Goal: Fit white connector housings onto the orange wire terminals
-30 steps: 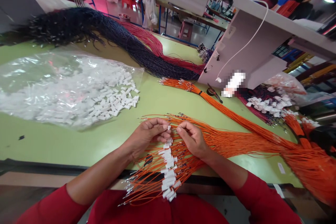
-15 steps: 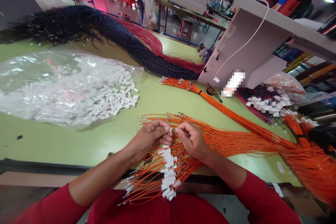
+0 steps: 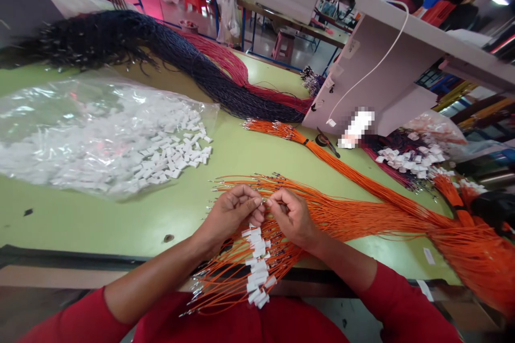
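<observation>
I see thin orange wires (image 3: 346,218) lying loose on the counter (image 3: 120,220), metal-tipped, bunched toward the R. Sm. white connectors (image 3: 257,269) sit across them, 1 ragged row w/ diff. tilts, running past the counter's near edge.

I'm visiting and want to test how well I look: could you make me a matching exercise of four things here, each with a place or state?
Things
1. Left hand
2. Large clear bag
3. Dark blue wire bundle
4. Long orange wire bundle

Places and states
A. Lies beside pinkish-red wires
B. Wrapped by a dark band
C. Fingertips pinched, close to those of the right hand
D. Holds a heap of small white pieces

Right pairs
1-C, 2-D, 3-A, 4-B
</observation>
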